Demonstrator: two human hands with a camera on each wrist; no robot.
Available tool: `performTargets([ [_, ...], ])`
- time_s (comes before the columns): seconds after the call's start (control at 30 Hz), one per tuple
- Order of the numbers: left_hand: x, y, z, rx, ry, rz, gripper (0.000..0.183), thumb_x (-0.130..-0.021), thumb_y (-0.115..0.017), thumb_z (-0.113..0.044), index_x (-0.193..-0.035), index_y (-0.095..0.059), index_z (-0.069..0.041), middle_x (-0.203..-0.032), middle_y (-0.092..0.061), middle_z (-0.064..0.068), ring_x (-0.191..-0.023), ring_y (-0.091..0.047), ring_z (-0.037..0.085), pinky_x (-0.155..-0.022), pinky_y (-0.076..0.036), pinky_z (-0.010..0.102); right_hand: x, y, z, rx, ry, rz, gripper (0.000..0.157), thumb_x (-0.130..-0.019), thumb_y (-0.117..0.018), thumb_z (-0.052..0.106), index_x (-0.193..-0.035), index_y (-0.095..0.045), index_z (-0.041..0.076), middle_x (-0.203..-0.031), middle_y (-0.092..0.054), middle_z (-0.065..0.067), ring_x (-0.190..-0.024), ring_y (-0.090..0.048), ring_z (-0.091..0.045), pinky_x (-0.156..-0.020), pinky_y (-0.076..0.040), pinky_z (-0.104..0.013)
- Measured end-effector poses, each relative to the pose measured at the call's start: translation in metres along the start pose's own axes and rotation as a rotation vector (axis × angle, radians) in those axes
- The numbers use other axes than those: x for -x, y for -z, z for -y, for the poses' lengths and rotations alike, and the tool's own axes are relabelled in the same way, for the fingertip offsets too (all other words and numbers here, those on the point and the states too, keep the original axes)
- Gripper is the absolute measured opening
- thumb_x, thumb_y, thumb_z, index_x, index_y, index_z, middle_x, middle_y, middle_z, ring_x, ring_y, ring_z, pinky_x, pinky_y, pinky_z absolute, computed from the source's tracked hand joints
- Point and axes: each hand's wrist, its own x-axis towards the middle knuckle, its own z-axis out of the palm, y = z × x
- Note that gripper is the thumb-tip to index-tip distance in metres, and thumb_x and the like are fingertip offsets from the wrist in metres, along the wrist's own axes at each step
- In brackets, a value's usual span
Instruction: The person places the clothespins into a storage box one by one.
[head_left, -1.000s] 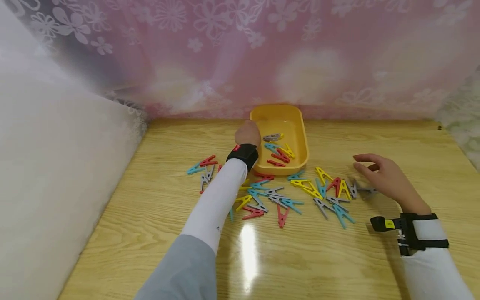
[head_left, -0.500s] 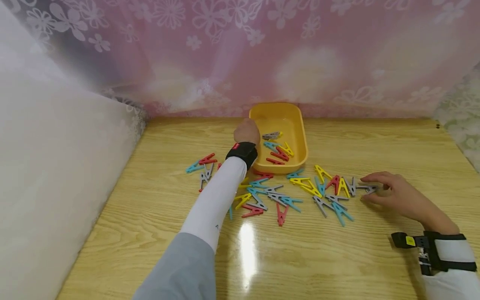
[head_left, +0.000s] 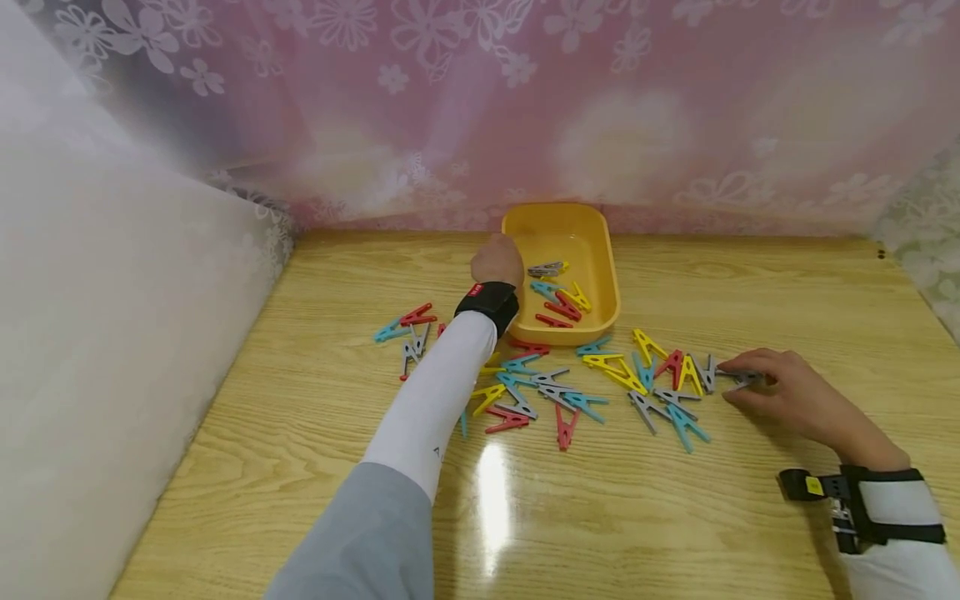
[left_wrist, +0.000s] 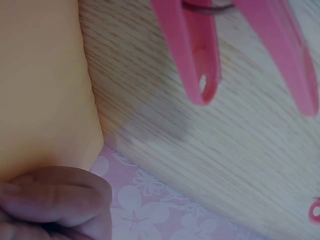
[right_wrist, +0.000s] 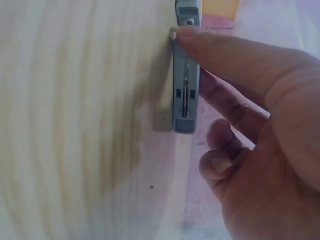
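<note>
My left hand [head_left: 497, 260] holds the left wall of a yellow plastic tub [head_left: 562, 337]; in the left wrist view its curled fingers [left_wrist: 55, 200] lie against the tub's wall [left_wrist: 40, 85]. Several clothespins [head_left: 562, 307] in red, blue, yellow and grey lie inside. At the right end of the scattered pile, my right hand [head_left: 802, 404] pinches a grey clothespin [right_wrist: 185, 95] between thumb and fingers, low over the table. Another grey clothespin [head_left: 707, 373] is just left of it. The left thumb's hold is hidden.
Loose clothespins [head_left: 551, 392] of mixed colours spread in front of the tub on the wooden table [head_left: 615, 517]. A smaller group [head_left: 414, 333] lies left of my left forearm. A pink flowered curtain [head_left: 465, 125] hangs behind the table's back edge; a white surface [head_left: 97, 333] borders the left.
My right hand has moved down and right to the grey clothespin at the pile's right end and now pinches it. The left hand and tub stay in place.
</note>
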Motion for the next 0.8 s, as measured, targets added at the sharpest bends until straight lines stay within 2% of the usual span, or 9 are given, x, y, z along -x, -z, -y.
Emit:
performTargets([
  [0.2,-0.001,0.000,0.001,0.007,-0.009,0.018,0.039,-0.100,-0.048,-0.029,-0.129,-0.050,-0.004,-0.087,-0.067,0.005,-0.073,-0.065,0.019,-0.061,-0.051,0.031,-0.005,0.008,0.006,0.018,-0.118,-0.059,0.032,-0.085,-0.074,0.015,-0.112,-0.066,0.000,-0.103,-0.064,-0.018,-0.068,-0.042,-0.015,-0.055,-0.033,-0.026],
  [0.3,-0.002,0.000,0.000,0.015,0.002,0.016,0.038,-0.100,-0.049,-0.029,-0.130,-0.051,-0.005,-0.089,-0.067,0.005,-0.075,-0.065,0.019,-0.064,-0.052,0.031,-0.014,0.014,0.011,0.030,-0.133,-0.104,0.033,-0.087,-0.071,0.015,-0.115,-0.065,0.000,-0.106,-0.062,-0.019,-0.071,-0.041,-0.019,-0.057,-0.031,-0.028],
  [0.47,-0.001,0.001,0.002,0.043,0.011,0.007,0.037,-0.101,-0.047,-0.029,-0.129,-0.053,-0.006,-0.089,-0.068,0.005,-0.074,-0.065,0.019,-0.063,-0.051,0.031,-0.045,0.018,0.029,-0.001,-0.144,-0.154,0.036,-0.091,-0.068,0.018,-0.122,-0.061,0.002,-0.114,-0.058,-0.020,-0.078,-0.041,-0.025,-0.065,-0.029,-0.037],
  [0.57,-0.001,0.002,0.002,0.053,0.011,0.001,0.036,-0.102,-0.046,-0.029,-0.128,-0.055,-0.006,-0.089,-0.068,0.005,-0.074,-0.065,0.018,-0.061,-0.052,0.031,-0.068,0.015,0.044,-0.043,-0.120,-0.184,0.036,-0.091,-0.067,0.018,-0.123,-0.061,0.002,-0.115,-0.058,-0.019,-0.082,-0.041,-0.027,-0.067,-0.028,-0.040],
  [0.67,0.000,0.003,0.002,0.063,0.021,0.003,0.036,-0.102,-0.046,-0.029,-0.128,-0.055,-0.007,-0.090,-0.068,0.005,-0.075,-0.065,0.018,-0.061,-0.052,0.031,-0.094,0.009,0.059,-0.071,-0.059,-0.211,0.035,-0.091,-0.068,0.016,-0.123,-0.061,0.003,-0.113,-0.060,-0.017,-0.085,-0.044,-0.027,-0.069,-0.030,-0.039],
  [0.8,-0.001,0.003,0.002,0.057,0.026,-0.005,0.033,-0.101,-0.048,-0.028,-0.126,-0.056,-0.008,-0.091,-0.068,0.004,-0.077,-0.065,0.017,-0.063,-0.052,0.031,-0.128,-0.002,0.079,-0.097,0.012,-0.195,0.034,-0.090,-0.068,0.014,-0.122,-0.062,0.002,-0.113,-0.061,-0.015,-0.090,-0.048,-0.027,-0.072,-0.034,-0.040],
])
